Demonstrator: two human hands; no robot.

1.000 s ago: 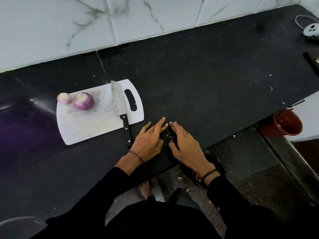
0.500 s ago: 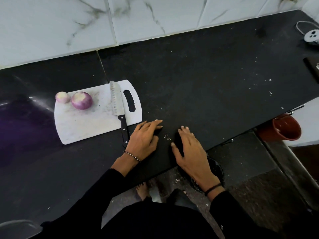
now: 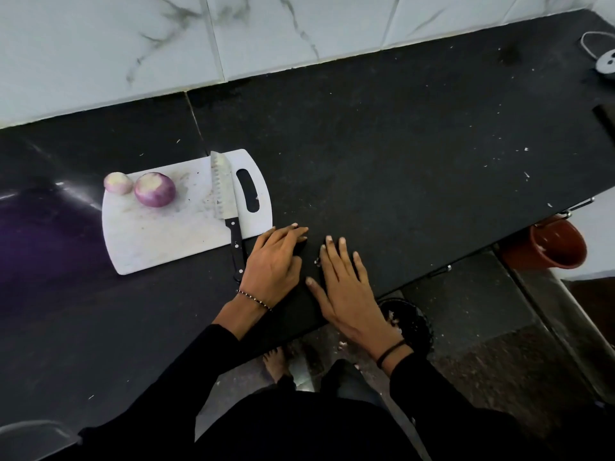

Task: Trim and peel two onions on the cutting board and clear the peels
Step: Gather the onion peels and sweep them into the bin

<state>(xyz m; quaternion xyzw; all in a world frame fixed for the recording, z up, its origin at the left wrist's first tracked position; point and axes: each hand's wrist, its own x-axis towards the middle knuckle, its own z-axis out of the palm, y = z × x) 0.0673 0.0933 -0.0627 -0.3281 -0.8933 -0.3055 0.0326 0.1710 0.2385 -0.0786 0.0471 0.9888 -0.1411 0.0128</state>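
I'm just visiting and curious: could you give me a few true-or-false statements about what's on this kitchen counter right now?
1. The small onion and the larger onion both sit on the cutting board. True.
2. The right hand grips the knife. False: the knife lies on the cutting board and neither hand grips it.
3. The left hand and the right hand lie flat on the dark counter. True.
4. The larger onion touches the knife blade. False: it lies apart from the blade, to its left.
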